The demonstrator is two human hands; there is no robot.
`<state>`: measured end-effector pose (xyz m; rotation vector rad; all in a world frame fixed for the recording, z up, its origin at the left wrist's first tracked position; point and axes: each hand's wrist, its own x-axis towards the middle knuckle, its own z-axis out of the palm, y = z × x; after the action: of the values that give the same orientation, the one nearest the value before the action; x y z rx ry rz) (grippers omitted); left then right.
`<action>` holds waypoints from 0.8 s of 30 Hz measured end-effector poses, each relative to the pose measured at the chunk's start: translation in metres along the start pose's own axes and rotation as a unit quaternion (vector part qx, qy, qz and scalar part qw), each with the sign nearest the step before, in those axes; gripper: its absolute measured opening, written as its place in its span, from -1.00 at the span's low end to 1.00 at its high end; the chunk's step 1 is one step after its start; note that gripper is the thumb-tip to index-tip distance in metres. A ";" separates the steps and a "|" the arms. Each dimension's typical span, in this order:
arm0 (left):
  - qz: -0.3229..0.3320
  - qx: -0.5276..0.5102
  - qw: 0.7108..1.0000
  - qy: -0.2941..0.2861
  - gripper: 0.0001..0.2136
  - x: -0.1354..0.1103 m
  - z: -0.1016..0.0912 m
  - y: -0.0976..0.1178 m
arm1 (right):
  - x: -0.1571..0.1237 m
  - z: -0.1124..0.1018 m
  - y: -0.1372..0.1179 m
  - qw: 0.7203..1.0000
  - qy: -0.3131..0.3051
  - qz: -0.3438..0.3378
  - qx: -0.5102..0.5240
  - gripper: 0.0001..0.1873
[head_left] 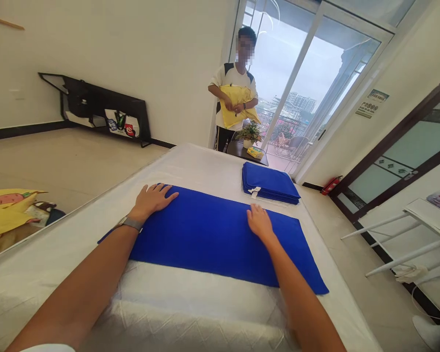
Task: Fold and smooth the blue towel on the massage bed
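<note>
A blue cloth [205, 234] lies spread in a long rectangle across the plastic-covered mattress [201, 303]. At its far left corner, my left hand [152, 200] rests palm down with the fingers spread. My right hand [260, 222] lies on the cloth near its far edge, right of the middle, fingers stretched forward and holding nothing. Just past that hand is a neat stack of folded blue cloths [271, 180], with small white labels [254, 191] sticking out at the near left corner.
Beyond the mattress a person [238, 88] holds a yellow pillow [236, 105]. Near them a small dark table [238, 149] bears a potted plant [248, 134] and a yellow packet [255, 153]. Yellow bedding [7, 212] lies at left; a white table [432, 217] stands at right.
</note>
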<state>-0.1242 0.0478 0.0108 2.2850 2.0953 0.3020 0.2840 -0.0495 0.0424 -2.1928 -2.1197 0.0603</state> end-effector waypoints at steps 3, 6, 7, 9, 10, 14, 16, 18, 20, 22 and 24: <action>-0.003 -0.015 1.000 -0.004 -0.27 -0.002 0.005 -0.005 | 0.011 0.012 -0.047 0.996 -0.025 -0.068 0.049 -0.29; -0.019 -0.024 0.999 -0.019 -0.27 -0.002 0.009 -0.009 | 0.017 0.023 -0.065 0.994 -0.042 -0.072 0.064 -0.26; -0.022 -0.025 0.999 -0.023 -0.27 -0.001 0.010 -0.010 | 0.018 0.026 -0.065 0.994 -0.046 -0.071 0.064 -0.26; -0.026 -0.027 0.999 -0.029 -0.28 0.000 0.011 -0.010 | 0.017 0.029 -0.057 0.995 -0.048 -0.067 0.059 -0.25; -0.027 -0.028 0.999 -0.031 -0.29 0.001 0.011 -0.011 | 0.016 0.029 -0.049 0.995 -0.050 -0.065 0.056 -0.25; -0.033 -0.036 0.998 -0.029 -0.30 0.003 0.011 -0.012 | 0.005 0.023 0.011 0.998 -0.053 -0.015 0.029 -0.26; -0.035 -0.041 0.998 -0.031 -0.30 0.004 0.011 -0.014 | -0.003 0.019 0.053 0.998 -0.055 0.034 0.012 -0.26; -0.038 -0.042 0.998 -0.036 -0.31 0.005 0.011 -0.016 | -0.012 0.016 0.096 0.994 -0.053 0.093 -0.002 -0.26; -0.041 -0.038 0.998 -0.040 -0.31 0.005 0.013 -0.017 | -0.020 0.015 0.131 0.988 -0.044 0.148 -0.011 -0.25; -0.044 -0.030 0.998 -0.041 -0.32 0.005 0.015 -0.018 | -0.025 0.016 0.153 0.982 -0.032 0.184 -0.015 -0.25; -0.048 -0.019 0.998 -0.036 -0.32 0.005 0.018 -0.020 | -0.028 0.019 0.162 0.980 -0.023 0.198 -0.016 -0.25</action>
<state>-0.1404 0.0562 -0.0089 2.1331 2.1363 0.2519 0.4420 -0.0814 0.0075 -2.6208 -1.6791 0.1057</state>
